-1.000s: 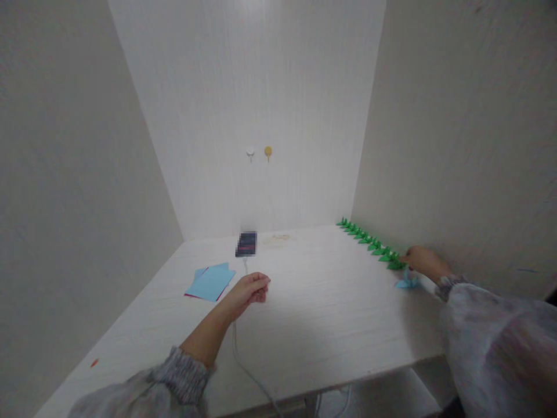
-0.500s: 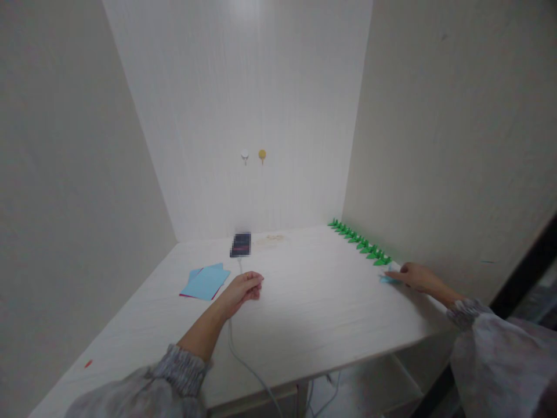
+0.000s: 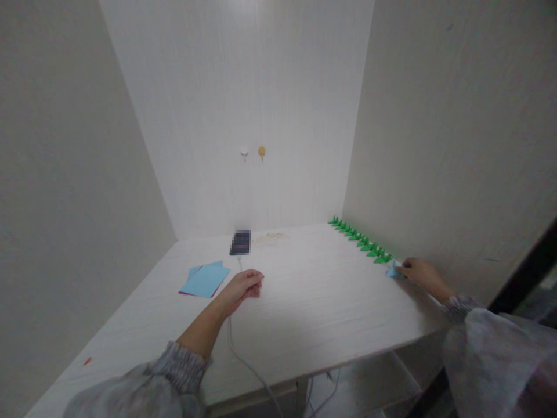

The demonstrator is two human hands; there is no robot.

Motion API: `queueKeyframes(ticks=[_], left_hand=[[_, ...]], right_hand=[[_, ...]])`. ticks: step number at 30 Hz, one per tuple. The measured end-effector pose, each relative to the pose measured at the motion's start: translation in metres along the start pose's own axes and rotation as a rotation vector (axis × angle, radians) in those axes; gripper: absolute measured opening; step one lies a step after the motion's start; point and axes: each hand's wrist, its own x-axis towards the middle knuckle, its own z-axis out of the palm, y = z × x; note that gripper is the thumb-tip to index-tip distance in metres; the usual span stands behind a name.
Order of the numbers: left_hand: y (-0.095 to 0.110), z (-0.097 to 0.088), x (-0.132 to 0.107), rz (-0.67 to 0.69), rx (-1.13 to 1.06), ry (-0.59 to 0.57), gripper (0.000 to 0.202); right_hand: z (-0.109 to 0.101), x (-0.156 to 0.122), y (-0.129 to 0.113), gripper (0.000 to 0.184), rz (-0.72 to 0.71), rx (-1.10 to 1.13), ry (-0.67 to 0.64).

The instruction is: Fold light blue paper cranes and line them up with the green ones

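Head view: R hand [image 3: 418,271] out at 3 o'clock, fingertips pinching light-blue folded paper piece [image 3: 394,271]; grip closed on it, piece low on bench [image 3: 322,313], just beside near end of green folded-paper row [image 3: 360,240] lined along right wall, looks like slotting in as next in line. L hand [image 3: 242,285] centre bench, loosely curled, resting, holds nothing; lies over cable [image 3: 237,354]. Blue sheets [image 3: 204,280] at 10 o'clock, phone [image 3: 241,242] at 12.

Green folded figures [image 3: 361,241], light-blue paper sheets [image 3: 204,280], pale wood-grain table [image 3: 313,313].
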Motion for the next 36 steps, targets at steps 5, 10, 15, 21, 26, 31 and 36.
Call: queueKeyframes(ticks=[5, 10, 15, 21, 26, 31, 36], left_hand=[[-0.001, 0.000, 0.004, -0.005, 0.005, 0.007, 0.023], [-0.004, 0.000, 0.010, -0.012, 0.012, 0.008, 0.023], [-0.006, 0.004, 0.012, -0.016, 0.012, 0.005, 0.024], [-0.006, 0.005, 0.011, -0.007, 0.011, 0.007, 0.024], [-0.006, 0.002, 0.011, -0.011, 0.008, 0.000, 0.023], [-0.005, 0.000, 0.011, -0.007, 0.015, -0.003, 0.022], [-0.004, 0.000, 0.011, -0.009, 0.004, -0.008, 0.024]], right_hand=[[0.002, 0.010, 0.001, 0.023, 0.020, -0.020, -0.005], [0.007, 0.020, 0.003, 0.026, 0.051, -0.050, -0.018], [0.011, 0.024, 0.006, 0.026, 0.039, -0.040, -0.002], [0.008, 0.022, 0.006, 0.029, 0.038, -0.048, -0.009], [0.007, 0.021, 0.004, 0.030, 0.039, -0.049, -0.018], [0.006, 0.020, 0.002, 0.028, 0.024, -0.040, -0.024], [0.005, 0.021, 0.001, 0.029, 0.038, -0.026, -0.024]])
